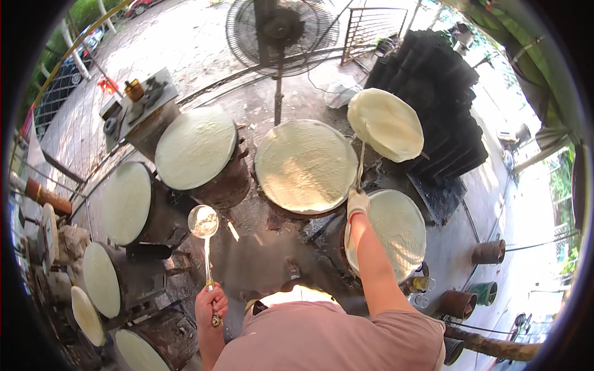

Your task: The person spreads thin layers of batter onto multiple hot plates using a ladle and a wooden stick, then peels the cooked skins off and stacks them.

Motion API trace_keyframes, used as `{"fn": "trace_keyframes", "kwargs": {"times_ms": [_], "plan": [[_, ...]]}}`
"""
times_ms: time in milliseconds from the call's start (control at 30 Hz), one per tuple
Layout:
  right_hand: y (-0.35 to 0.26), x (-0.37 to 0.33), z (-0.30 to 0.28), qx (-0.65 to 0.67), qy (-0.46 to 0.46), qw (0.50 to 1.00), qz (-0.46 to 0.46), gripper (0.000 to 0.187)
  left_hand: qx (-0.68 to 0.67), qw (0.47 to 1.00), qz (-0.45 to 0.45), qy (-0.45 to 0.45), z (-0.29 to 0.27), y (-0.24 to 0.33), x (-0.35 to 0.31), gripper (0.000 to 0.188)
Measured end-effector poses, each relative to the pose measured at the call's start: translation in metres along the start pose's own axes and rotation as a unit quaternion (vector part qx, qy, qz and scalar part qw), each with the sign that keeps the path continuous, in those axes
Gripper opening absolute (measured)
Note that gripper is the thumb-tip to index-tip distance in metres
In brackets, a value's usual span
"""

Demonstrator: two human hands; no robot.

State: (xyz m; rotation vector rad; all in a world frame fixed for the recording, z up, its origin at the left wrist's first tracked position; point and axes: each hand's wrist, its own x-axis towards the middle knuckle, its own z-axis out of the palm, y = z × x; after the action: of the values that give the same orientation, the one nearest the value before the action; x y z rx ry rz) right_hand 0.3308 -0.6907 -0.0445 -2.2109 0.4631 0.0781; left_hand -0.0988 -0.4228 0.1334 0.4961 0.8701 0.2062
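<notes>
My left hand (212, 304) is wrapped round the handle of a metal ladle (208, 244). Its round bowl holds some whitish stuff. My right hand (357, 203), in a pale glove, grips a thin stick (362, 157) that points away from me. The stick's far end overlaps a pale round disc (393, 127); whether it bears the disc's weight I cannot tell. Under my right forearm is a round griddle (396, 238) covered in a pale layer. Left of the gloved hand sits another coated griddle (306, 164), partly sunlit.
More coated griddles (195, 148) on drum stoves curve round to my left. A large fan (281, 28) stands ahead. Black stacked briquettes (427, 99) rise at the far right. Rusty cans (489, 252) and glass jars (424, 283) are on the right. A small table (151, 105) stands far left.
</notes>
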Motion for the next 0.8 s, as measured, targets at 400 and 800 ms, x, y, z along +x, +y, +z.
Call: {"fn": "trace_keyframes", "kwargs": {"times_ms": [400, 800], "plan": [[-0.06, 0.03, 0.009, 0.078, -0.056, 0.994, 0.049, 0.045, 0.078, 0.994, -0.073, -0.026, 0.086, -0.007, 0.046, 0.009], [-0.047, -0.026, 0.001, 0.42, 0.004, 0.901, 0.106, 0.023, 0.124, 0.99, -0.071, 0.003, 0.051, 0.014, 0.054, 0.008]]}}
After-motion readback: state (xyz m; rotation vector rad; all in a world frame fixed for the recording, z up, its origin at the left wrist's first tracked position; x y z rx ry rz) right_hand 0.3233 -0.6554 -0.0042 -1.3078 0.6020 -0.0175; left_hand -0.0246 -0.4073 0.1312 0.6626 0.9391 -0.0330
